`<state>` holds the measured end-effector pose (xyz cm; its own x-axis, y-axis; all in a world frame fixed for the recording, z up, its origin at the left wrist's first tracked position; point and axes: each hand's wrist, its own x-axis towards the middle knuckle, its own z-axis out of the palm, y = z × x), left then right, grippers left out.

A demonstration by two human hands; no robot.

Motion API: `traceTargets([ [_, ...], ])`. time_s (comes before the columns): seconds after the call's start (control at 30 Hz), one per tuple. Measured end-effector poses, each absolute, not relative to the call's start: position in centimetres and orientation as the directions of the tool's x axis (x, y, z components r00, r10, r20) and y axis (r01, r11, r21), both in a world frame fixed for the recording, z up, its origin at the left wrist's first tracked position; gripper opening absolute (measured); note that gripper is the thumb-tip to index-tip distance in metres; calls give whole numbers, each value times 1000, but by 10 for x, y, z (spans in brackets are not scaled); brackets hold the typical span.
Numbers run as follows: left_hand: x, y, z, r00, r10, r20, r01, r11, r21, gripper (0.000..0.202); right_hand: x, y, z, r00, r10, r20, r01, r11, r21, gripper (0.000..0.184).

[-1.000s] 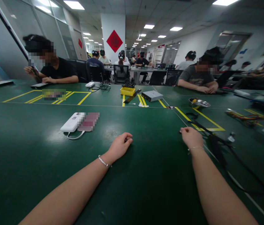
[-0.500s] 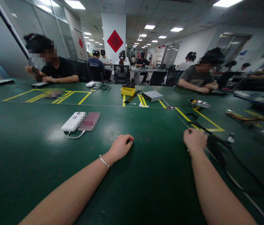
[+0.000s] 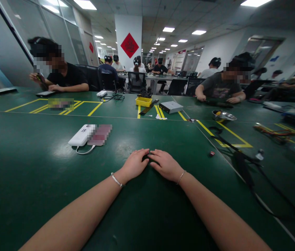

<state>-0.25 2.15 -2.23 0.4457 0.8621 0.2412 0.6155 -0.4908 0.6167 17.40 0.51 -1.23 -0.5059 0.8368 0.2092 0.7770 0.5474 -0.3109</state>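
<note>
My left hand (image 3: 135,164) rests on the green tabletop (image 3: 179,216), fingers stretched out and pointing right. Facing it, my right hand (image 3: 166,165) lies with its fingers extended and slightly apart. The fingertips of both hands come close together or touch; which of the two I cannot tell. I see no object held in either. A small red and dark piece (image 3: 211,153), too small to name, lies on the table to the right of my right hand. Left of my left hand is a white power bank (image 3: 81,136) with a short white cable, beside a blurred-out reddish item (image 3: 100,135).
Black straps (image 3: 241,167) stretch along the right side. Farther back are a yellow bin (image 3: 143,101), a grey box (image 3: 171,106), a metal dish (image 3: 223,116) and coloured wires (image 3: 273,132). Two people sit across the table, at left and right.
My right hand has moved left, from beside the black straps to my left hand, and its fingers have opened out. The small red and dark piece now shows where it was.
</note>
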Motion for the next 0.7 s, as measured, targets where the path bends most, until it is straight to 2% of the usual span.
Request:
traceTargets([
  [0.07, -3, 21, -21, 444, 864, 238, 613, -486, 623, 41, 200, 13, -4, -400, 882, 248, 850, 458, -259, 38],
  [0.17, -4, 20, -18, 450, 861, 237, 607, -490, 626, 39, 257, 23, 5, -56, 948, 314, 983, 107, -147, 41],
  [0.27, -4, 19, -14, 459, 865, 205, 644, -483, 593, 37, 313, 23, 4, 298, 906, 300, 955, -277, -110, 42],
  [0.33, -4, 18, -12, 468, 867, 174, 672, -476, 566, 38, 339, 20, 0, 446, 870, 212, 895, -426, -134, 43],
  [0.47, -4, 18, -12, 473, 867, 160, 694, -478, 539, 39, 353, 19, -4, 516, 855, 48, 851, -506, -140, 40],
  [0.57, -4, 19, -14, 476, 863, 167, 689, -485, 539, 39, 349, 22, -3, 520, 853, 30, 850, -514, -117, 37],
  [0.7, -5, 20, -16, 476, 860, 186, 675, -493, 549, 39, 348, 22, -3, 560, 825, 77, 827, -552, -107, 37],
])
